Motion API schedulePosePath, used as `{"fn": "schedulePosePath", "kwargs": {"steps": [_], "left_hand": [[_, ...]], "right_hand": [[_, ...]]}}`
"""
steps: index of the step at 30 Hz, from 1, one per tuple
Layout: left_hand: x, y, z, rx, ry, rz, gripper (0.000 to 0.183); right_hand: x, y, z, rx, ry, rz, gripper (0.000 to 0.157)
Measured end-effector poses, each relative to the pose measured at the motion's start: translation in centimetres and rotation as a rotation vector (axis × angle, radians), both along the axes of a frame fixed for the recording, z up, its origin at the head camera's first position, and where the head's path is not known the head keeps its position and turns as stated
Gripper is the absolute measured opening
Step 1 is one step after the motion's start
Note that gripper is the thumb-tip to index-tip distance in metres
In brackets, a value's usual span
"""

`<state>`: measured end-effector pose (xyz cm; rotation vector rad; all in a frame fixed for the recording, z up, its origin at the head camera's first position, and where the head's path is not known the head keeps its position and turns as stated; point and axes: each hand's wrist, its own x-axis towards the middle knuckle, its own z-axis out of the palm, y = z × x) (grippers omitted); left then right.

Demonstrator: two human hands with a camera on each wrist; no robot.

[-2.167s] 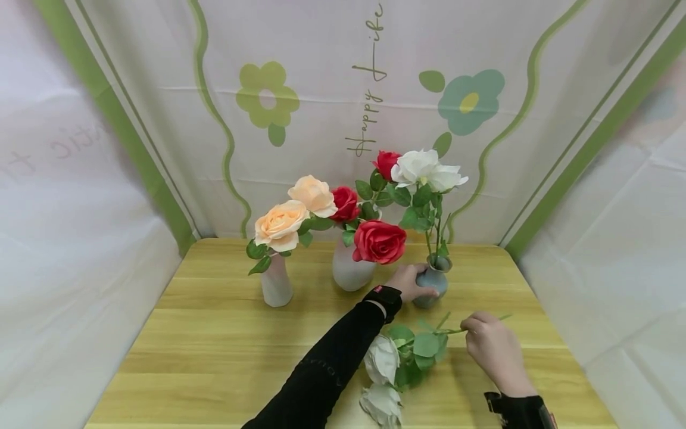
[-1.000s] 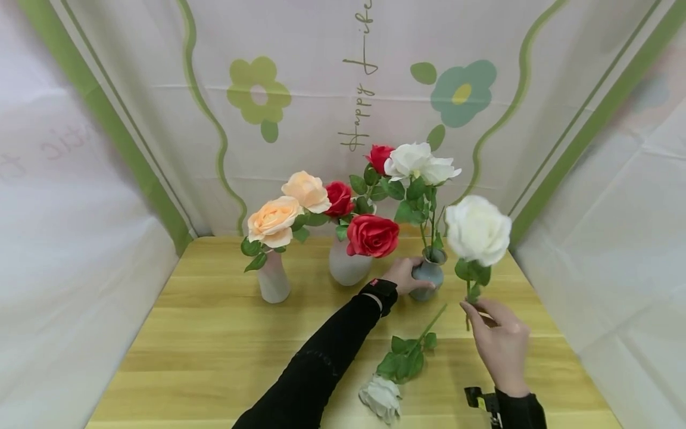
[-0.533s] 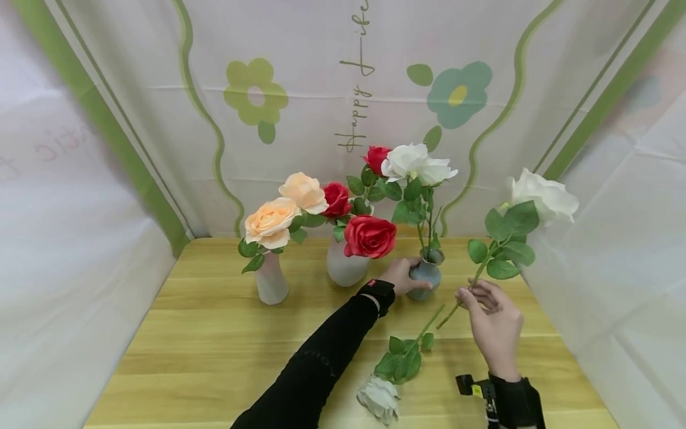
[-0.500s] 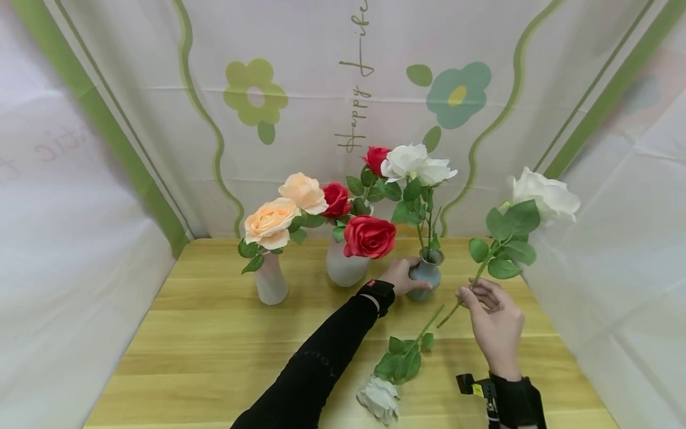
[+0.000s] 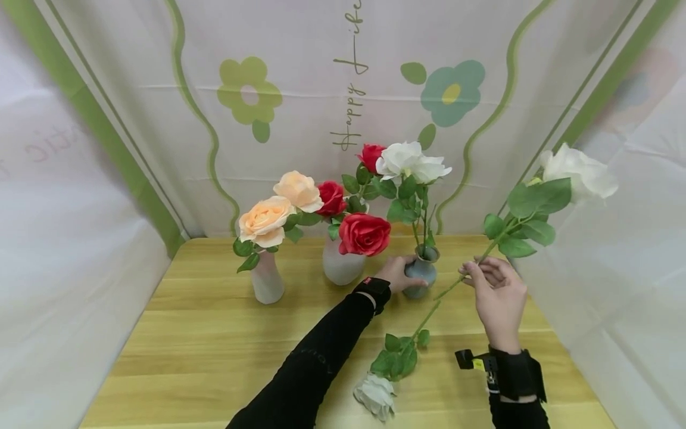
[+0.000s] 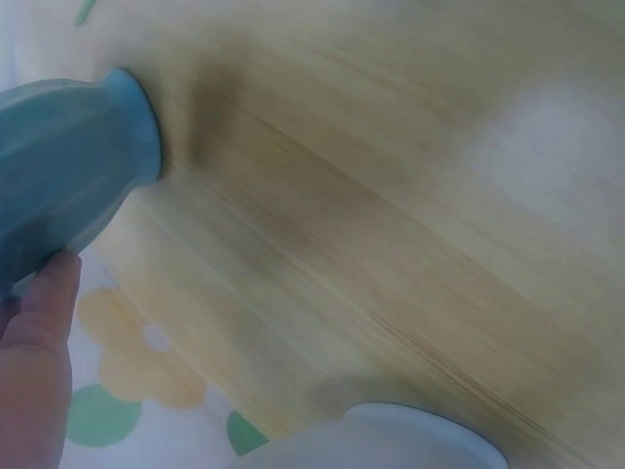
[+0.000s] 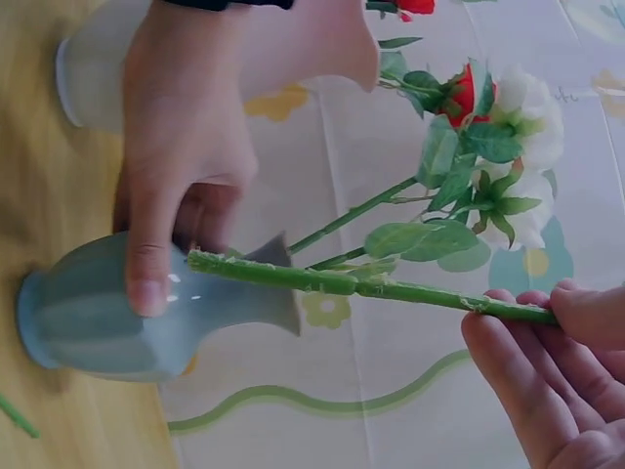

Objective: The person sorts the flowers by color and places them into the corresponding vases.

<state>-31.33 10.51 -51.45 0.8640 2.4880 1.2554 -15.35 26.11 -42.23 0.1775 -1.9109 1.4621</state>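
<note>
My left hand (image 5: 395, 274) grips the blue-grey vase (image 5: 421, 277), thumb and fingers around its body; the right wrist view shows this vase (image 7: 107, 303) standing upright on the table. White roses (image 5: 412, 162) rise from its mouth. Between thumb and fingers, my right hand (image 5: 499, 301) pinches the stem of another white rose (image 5: 580, 174). Its bloom tilts up to the right, while the cut stem end (image 7: 220, 266) points down-left toward the vase, outside the mouth. One more white rose (image 5: 375, 394) lies on the table, stem toward the vase.
Left of the blue-grey vase stands a white rounded vase (image 5: 343, 265) with red roses (image 5: 365, 234). A slim pale vase (image 5: 267, 280) holding peach roses (image 5: 266, 220) is farther left. Printed cloth (image 5: 300, 36) encloses the back and sides of the wooden table (image 5: 187, 351).
My right hand has lifted one white rose from the table, turned it bloom-up, and raised it slightly further. My left hand keeps its hold on the vase.
</note>
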Motion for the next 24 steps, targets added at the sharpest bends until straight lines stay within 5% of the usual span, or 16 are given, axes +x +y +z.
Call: {"fn": "schedulePosePath", "kwargs": {"steps": [5,14,24], "left_hand": [[0.2,0.0,0.0,-0.008,-0.001,-0.012,0.074],[-0.1,0.0,0.1,-0.009,0.005,0.002,0.076],[0.1,-0.1,0.1,0.008,0.000,0.004,0.073]], "right_hand": [[-0.1,-0.8,2.8,-0.006,0.007,0.004,0.022],[-3.6,0.8,2.3,-0.011,-0.002,-0.007,0.025],[-5.3,0.5,3.0,-0.027,0.003,0.008,0.024]]}}
